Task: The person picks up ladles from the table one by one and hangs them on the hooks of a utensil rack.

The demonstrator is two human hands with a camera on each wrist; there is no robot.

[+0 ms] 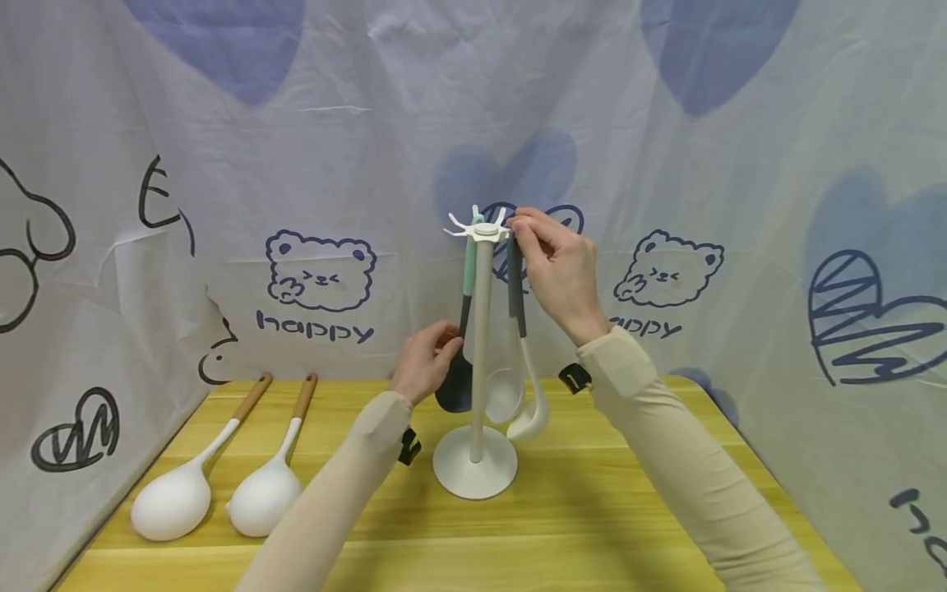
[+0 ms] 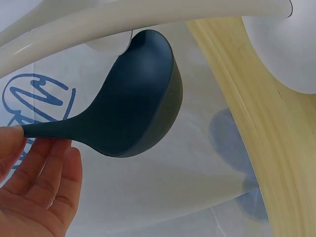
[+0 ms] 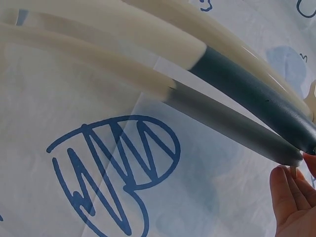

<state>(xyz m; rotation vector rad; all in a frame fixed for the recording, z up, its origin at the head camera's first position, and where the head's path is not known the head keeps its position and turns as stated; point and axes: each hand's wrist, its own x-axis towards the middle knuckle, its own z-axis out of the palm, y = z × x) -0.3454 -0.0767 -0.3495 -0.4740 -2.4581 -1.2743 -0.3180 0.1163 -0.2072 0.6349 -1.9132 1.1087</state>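
A white utensil stand [image 1: 479,353] with a ring of hooks [image 1: 484,228] rises from a round base. From it hangs a dark ladle [image 2: 133,98] with a mint-green upper handle [image 1: 469,267]. My left hand [image 1: 429,358] pinches this ladle's dark stem just above the bowl. On the right side hang two white-headed utensils with grey handles, a ladle [image 1: 531,415] in front and a round-headed one [image 1: 505,395] behind. My right hand [image 1: 558,267] is up at the hooks, thumb and fingers pinching the top end of a grey handle [image 3: 256,98].
Two large white ladles [image 1: 173,501] [image 1: 265,497] with wooden handles lie bowl-up-side-down on the left of the wood-grain table [image 1: 592,526]. A white cloth with blue hearts and bear drawings [image 1: 321,271] hangs behind and along both sides.
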